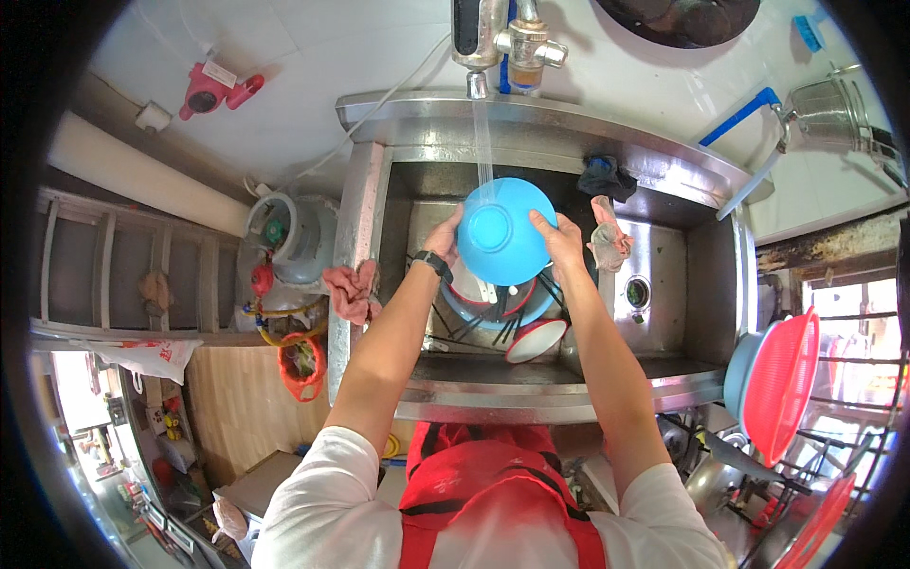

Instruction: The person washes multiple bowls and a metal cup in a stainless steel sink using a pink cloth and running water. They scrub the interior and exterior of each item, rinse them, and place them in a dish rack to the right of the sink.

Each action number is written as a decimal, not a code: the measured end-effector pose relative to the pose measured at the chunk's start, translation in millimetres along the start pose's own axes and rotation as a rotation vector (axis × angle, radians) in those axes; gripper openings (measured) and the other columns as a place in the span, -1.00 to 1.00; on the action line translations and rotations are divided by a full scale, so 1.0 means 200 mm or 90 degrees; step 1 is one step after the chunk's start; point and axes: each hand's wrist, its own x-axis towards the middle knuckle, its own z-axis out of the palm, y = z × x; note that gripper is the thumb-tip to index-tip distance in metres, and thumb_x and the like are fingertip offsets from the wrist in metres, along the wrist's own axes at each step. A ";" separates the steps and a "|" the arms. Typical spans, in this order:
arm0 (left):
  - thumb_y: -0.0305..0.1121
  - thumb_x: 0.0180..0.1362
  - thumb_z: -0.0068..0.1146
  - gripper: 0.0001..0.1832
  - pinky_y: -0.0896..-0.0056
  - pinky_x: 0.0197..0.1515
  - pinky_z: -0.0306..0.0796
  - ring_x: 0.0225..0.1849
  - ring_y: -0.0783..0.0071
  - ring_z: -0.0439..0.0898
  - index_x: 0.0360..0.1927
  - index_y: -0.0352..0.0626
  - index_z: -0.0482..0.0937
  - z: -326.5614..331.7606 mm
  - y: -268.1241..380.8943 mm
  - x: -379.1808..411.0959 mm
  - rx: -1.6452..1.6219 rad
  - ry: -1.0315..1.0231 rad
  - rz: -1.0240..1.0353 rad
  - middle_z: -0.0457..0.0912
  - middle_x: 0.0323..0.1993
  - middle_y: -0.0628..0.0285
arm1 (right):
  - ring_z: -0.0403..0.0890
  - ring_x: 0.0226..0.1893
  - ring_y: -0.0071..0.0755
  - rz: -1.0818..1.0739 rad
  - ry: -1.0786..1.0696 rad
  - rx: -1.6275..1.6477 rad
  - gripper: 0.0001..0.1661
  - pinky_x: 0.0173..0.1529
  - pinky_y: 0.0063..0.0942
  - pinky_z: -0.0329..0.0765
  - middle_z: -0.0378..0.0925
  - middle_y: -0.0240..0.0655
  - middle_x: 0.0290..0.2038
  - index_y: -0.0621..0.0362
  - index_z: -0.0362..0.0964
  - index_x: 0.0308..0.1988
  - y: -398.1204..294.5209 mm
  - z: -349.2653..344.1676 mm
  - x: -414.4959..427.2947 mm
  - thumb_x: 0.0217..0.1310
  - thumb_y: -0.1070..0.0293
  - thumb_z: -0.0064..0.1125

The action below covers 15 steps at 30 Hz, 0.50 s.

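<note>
A bright blue plastic bowl [522,249] is held over the left basin, its underside with the foot ring facing up. My left hand [446,238] grips its left rim, and my right hand [561,242] grips the right rim with the thumb on the outside. Water [483,149] runs from the tap [477,85] onto the bowl's base. Below it, in the basin, sits a blue basin [544,313] with a red-rimmed dish [469,286] and several dark chopsticks [508,329]. A white bowl with a red rim [538,341] lies tilted beside these.
Pink and grey cloths [609,238] and a dark cloth [606,178] hang over the sink divider. Another pink cloth [353,290] drapes the left edge. The right basin has a drain [638,292]. A red colander [782,384] stands right; a gas cylinder [302,238] stands left.
</note>
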 end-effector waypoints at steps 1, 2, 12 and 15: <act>0.12 0.23 0.01 -0.32 0.12 0.26 0.24 0.19 0.22 0.40 0.24 -0.18 0.34 0.03 0.01 -0.03 -0.014 -0.003 -0.005 0.42 0.20 0.09 | 0.60 -0.28 -0.44 -0.007 0.032 -0.051 -0.59 -0.19 -0.44 0.53 0.61 -0.19 -0.24 0.33 0.53 -0.16 0.00 -0.02 0.02 0.08 0.25 0.37; 0.00 0.20 0.13 -0.37 0.12 0.24 0.29 0.16 0.23 0.44 0.21 -0.21 0.36 0.04 0.04 -0.06 -0.084 -0.067 -0.034 0.47 0.15 0.09 | 0.61 -0.28 -0.39 -0.027 0.054 -0.082 -0.51 -0.17 -0.43 0.53 0.61 -0.17 -0.24 0.34 0.53 -0.17 0.05 -0.05 0.07 0.04 0.15 0.39; -0.19 0.12 0.25 -0.44 0.15 0.18 0.36 0.05 0.23 0.53 0.11 -0.33 0.41 -0.04 0.17 -0.16 0.038 -0.053 -0.001 0.56 0.02 0.08 | 0.54 0.00 -0.13 0.185 0.114 0.025 -0.20 0.10 -0.18 0.45 0.51 -0.05 0.01 0.37 0.31 0.11 0.35 0.08 0.34 0.13 -0.08 0.23; -0.07 0.12 0.25 -0.37 0.16 0.16 0.36 0.05 0.19 0.53 0.13 -0.34 0.42 -0.09 0.18 -0.14 0.036 0.029 -0.002 0.54 0.06 0.05 | 0.54 0.01 -0.14 0.218 0.043 0.173 -0.26 0.10 -0.17 0.46 0.50 -0.08 0.02 0.33 0.33 0.10 0.41 0.11 0.35 0.16 -0.07 0.21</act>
